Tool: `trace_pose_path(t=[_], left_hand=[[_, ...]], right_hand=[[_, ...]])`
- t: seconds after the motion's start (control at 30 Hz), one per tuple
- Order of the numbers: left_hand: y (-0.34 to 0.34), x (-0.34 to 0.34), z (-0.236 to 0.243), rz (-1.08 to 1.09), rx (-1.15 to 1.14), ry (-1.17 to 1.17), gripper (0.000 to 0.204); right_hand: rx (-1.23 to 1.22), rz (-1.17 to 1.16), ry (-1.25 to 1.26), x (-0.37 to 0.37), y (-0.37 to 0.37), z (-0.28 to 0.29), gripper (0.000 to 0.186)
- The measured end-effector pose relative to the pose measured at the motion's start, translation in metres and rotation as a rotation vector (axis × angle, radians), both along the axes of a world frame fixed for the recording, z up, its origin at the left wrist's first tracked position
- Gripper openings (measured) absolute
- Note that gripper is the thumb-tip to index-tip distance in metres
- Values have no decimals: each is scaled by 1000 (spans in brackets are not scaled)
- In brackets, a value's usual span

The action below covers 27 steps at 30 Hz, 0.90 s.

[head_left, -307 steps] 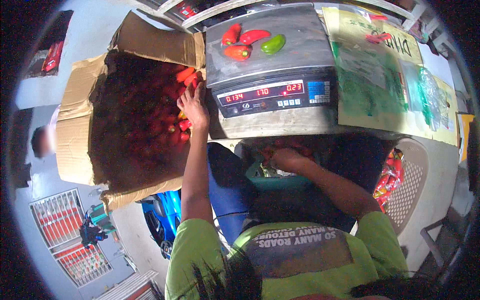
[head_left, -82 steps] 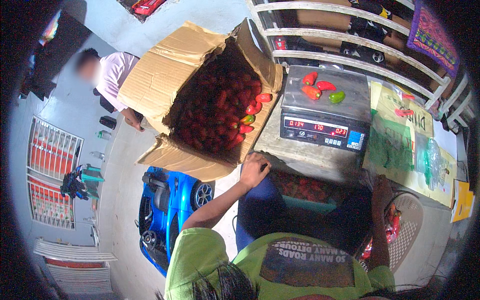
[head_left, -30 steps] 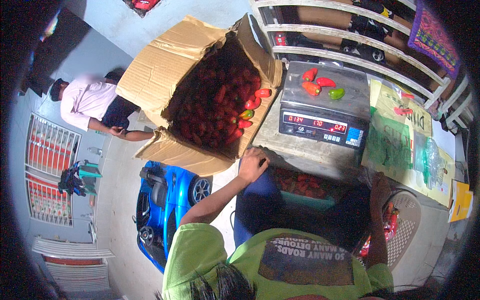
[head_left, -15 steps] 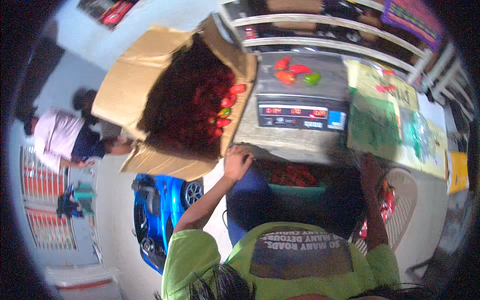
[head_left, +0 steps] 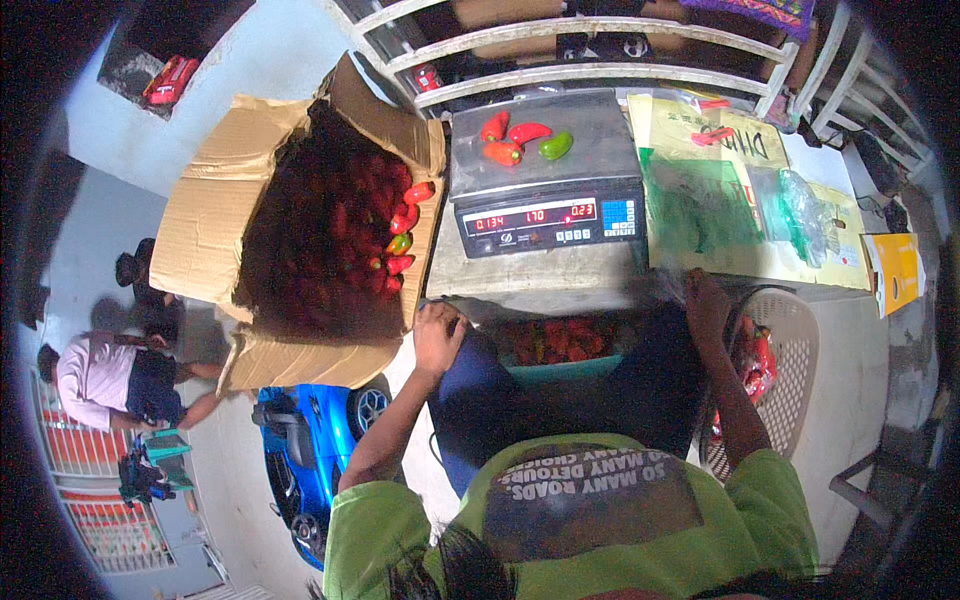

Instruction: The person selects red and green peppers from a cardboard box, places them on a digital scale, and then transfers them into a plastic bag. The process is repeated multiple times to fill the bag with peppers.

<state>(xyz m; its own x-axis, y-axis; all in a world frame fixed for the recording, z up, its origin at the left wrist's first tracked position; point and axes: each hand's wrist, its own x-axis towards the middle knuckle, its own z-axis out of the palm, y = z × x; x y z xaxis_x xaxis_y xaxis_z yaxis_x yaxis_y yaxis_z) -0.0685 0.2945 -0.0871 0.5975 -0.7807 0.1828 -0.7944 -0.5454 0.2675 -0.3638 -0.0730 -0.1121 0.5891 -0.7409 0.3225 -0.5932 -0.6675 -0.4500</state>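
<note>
My left hand (head_left: 438, 338) is by the near edge of the table (head_left: 530, 284), below the cardboard box's corner, its fingers curled in with nothing visible in them. At the table's right front edge, the fingers of my right hand (head_left: 706, 302) are pinched by a blurred, see-through patch that I cannot make out. On the scale (head_left: 548, 215) lie a few red peppers (head_left: 529, 133) and one green pepper (head_left: 555, 146). To the left, an open cardboard box (head_left: 225, 195) holds many red peppers (head_left: 330, 230). A green tub (head_left: 560, 373) of red peppers sits between my legs.
Green plastic bags (head_left: 695, 200) and clear plastic (head_left: 805, 215) lie on paper right of the scale. A perforated chair (head_left: 795, 370) holds bagged red peppers (head_left: 757, 362). A blue toy car (head_left: 325, 430) stands left. Another person (head_left: 95, 380) is farther left. White rails (head_left: 600, 72) run behind.
My view has shifted, so the scale and box appear farther left. My right hand shows more clearly at the table edge. The peppers on the scale stay in place.
</note>
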Motion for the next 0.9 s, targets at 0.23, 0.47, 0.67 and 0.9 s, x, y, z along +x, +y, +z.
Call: trace_pose_path(t=[0.23,0.47,0.67,0.9], left_hand=[[-45,1,44,-98,-303,56,10],[-202,48,126,-187,-441,-191,24],[-281,114,95,-52,-91,-384,32],[-318,134,78,-1,131,-464,23]], right_hand=[[27,-31,121,16,-4,6,21],[-158,38,-4,-10,-5,-22,28],[137,-44,234,9,3,11,25],[81,-28,128,6,-3,4,26]])
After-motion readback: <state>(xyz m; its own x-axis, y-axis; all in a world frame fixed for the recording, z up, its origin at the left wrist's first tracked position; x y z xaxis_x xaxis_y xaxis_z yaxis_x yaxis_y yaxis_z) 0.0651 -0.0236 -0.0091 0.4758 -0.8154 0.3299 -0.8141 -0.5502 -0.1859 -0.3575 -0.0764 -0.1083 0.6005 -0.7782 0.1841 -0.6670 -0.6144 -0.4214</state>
